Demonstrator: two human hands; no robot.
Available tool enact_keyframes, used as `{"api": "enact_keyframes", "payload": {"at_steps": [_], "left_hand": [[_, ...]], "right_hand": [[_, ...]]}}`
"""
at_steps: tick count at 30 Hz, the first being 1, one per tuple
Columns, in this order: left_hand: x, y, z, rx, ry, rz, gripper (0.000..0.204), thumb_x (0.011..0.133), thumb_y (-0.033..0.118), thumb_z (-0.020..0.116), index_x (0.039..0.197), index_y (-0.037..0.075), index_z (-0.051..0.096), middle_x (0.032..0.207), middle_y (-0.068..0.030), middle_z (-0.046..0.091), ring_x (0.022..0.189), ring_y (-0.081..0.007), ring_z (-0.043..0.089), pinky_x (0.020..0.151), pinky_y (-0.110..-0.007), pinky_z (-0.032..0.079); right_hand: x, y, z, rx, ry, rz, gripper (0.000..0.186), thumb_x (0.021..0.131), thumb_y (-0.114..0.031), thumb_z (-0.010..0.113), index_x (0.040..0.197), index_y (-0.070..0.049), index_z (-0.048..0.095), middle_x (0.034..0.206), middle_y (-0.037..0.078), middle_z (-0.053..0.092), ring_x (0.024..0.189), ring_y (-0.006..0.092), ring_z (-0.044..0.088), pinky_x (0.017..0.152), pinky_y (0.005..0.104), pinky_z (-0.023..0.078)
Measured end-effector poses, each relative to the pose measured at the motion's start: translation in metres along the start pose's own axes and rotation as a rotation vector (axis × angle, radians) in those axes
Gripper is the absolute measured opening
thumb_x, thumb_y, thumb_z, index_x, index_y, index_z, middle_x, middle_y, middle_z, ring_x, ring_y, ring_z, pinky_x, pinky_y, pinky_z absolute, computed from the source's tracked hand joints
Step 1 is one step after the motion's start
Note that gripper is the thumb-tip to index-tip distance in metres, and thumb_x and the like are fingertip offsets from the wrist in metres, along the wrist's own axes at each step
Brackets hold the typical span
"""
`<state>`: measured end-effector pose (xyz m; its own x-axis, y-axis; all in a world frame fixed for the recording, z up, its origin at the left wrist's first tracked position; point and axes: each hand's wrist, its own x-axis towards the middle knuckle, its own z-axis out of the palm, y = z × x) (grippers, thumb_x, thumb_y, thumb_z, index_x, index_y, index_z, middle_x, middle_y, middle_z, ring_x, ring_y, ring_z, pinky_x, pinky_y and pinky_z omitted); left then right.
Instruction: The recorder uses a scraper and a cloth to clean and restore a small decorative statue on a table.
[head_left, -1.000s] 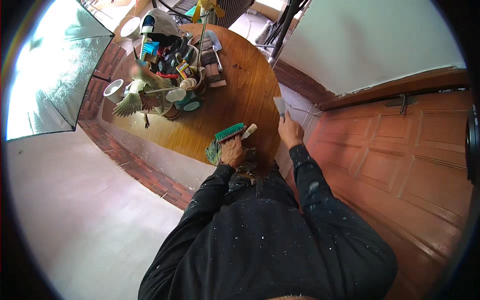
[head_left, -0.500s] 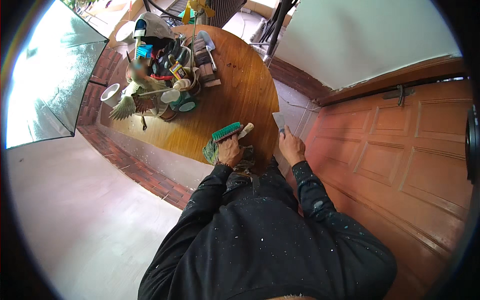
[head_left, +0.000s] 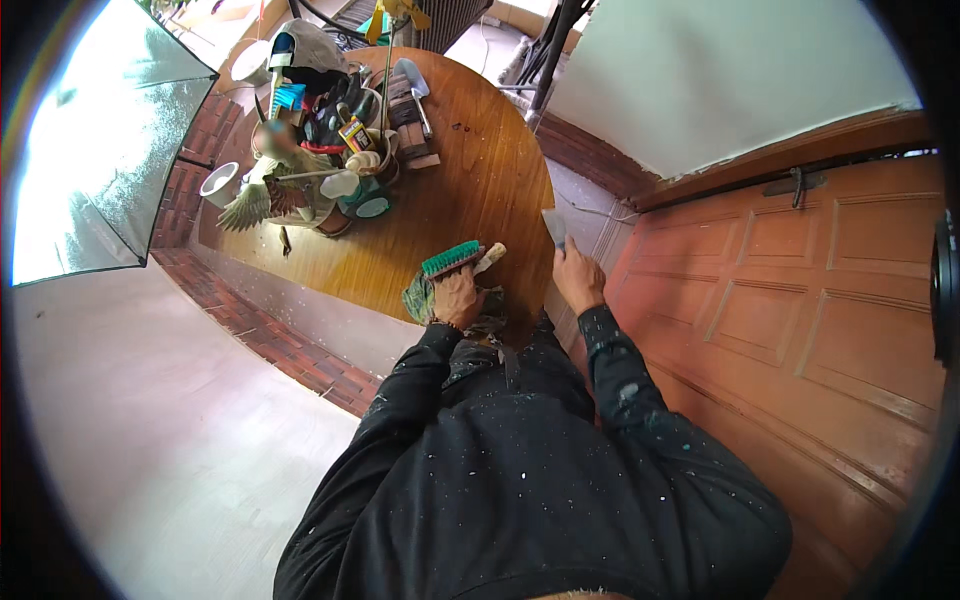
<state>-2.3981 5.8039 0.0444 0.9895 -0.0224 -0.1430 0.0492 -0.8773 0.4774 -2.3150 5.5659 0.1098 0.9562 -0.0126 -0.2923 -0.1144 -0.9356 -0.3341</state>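
Observation:
At the table's near edge my left hand is closed around a scrub brush, its green bristles facing up. A crumpled camouflage-patterned cloth lies under and beside that hand. Just right of the brush a pale handle sticks out; what it belongs to is hidden. My right hand grips a putty knife beside the table's right edge, its flat blade pointing up and away from me.
On the far left of the wooden table stand a winged figurine, a cap, a trowel, dark blocks and a white cup. An orange-brown panelled door is at right, a silvery umbrella at left.
My right hand with the putty knife has shifted slightly left, toward the table edge. My left hand and the brush stay nearly in place.

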Motion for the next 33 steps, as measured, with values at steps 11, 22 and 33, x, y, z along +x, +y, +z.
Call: {"api": "enact_keyframes", "payload": {"at_steps": [11,22,33], "left_hand": [[-0.005,-0.003,0.001,-0.022,0.001,-0.007,0.073,0.079,0.033,0.077,0.143,0.014,0.047,0.111,-0.0218,0.066,0.106,-0.0416,0.061,0.094,-0.056,0.043],[-0.012,0.020,-0.047,-0.063,0.021,0.082,0.084,0.079,0.038,0.078,0.148,0.010,0.039,0.120,-0.0205,0.062,0.109,-0.0404,0.059,0.096,-0.052,0.043],[-0.035,0.005,-0.025,0.045,-0.211,-0.011,0.099,0.070,0.040,0.083,0.150,0.009,0.034,0.129,-0.0227,0.058,0.119,-0.0417,0.055,0.103,-0.050,0.040]], "right_hand": [[-0.008,0.005,0.011,-0.006,-0.071,0.040,0.047,0.099,-0.035,0.047,0.138,-0.009,0.050,0.097,0.027,0.070,0.090,0.0464,0.067,0.079,0.0576,0.052],[-0.005,0.013,0.001,0.011,-0.046,-0.030,0.041,0.099,-0.034,0.048,0.132,-0.008,0.051,0.086,0.027,0.069,0.083,0.0496,0.066,0.076,0.0609,0.050],[-0.043,0.025,0.006,0.027,-0.054,0.024,0.052,0.098,-0.034,0.051,0.145,-0.011,0.045,0.086,0.024,0.071,0.078,0.0428,0.069,0.069,0.0557,0.053]]}}
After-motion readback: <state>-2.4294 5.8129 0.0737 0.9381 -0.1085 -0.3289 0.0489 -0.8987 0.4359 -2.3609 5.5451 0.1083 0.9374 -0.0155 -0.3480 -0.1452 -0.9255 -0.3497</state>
